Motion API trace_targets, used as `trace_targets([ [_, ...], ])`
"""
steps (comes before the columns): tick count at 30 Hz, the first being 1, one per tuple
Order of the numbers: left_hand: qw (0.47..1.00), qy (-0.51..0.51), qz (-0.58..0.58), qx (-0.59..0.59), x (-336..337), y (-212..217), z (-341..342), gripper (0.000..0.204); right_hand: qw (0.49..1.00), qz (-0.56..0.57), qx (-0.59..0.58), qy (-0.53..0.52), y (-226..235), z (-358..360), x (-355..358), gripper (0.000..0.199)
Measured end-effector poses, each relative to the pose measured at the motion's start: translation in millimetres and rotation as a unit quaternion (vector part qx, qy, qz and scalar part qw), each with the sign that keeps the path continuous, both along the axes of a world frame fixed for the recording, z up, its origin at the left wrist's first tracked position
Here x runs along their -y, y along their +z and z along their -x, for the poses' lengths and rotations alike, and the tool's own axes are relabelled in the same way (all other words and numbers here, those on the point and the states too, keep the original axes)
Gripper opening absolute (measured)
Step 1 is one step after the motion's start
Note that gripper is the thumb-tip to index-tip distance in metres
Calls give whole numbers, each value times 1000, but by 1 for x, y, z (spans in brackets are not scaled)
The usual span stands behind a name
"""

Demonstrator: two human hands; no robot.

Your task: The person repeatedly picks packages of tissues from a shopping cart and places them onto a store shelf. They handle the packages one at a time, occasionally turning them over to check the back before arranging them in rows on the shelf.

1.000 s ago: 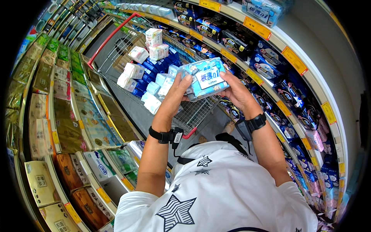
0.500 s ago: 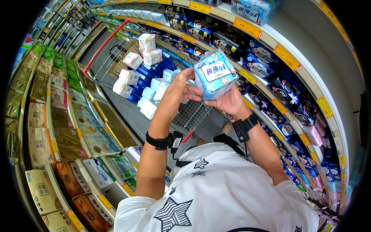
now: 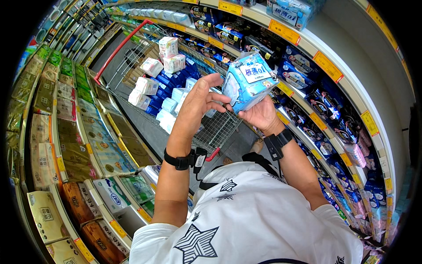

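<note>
Right hand (image 3: 260,115) holds light-blue packet (image 3: 249,81) — left hand (image 3: 200,99) alongside.

Blue pack (image 3: 249,81) now higher, tilted, left hand (image 3: 200,103) off.

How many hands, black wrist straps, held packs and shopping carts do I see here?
Hands: 2, left hand and right hand
Black wrist straps: 2
Light blue pack, held: 1
Shopping cart: 1
Total: 6
</note>
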State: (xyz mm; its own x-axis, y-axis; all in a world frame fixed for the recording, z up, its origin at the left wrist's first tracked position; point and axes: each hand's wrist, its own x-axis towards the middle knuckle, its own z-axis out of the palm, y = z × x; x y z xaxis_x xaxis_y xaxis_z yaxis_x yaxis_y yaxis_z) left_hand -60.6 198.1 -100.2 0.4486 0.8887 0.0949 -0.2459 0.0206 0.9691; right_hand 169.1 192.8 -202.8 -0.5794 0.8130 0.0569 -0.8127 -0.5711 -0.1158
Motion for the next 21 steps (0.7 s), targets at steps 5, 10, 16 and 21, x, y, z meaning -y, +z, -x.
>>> trace_targets([
  [5,997,56,1,-44,0,-4,6,80,983,-13,153,-106,24,2,0,67],
  [10,995,64,26,-65,-1,-11,9,87,936,-97,281,-191,36,-3,-2,63],
  [16,991,67,30,-109,-4,-22,9,86,821,-144,488,-258,60,6,10,71],
  [21,996,44,39,-72,-11,-27,5,74,783,-199,520,-277,58,2,8,70],
])
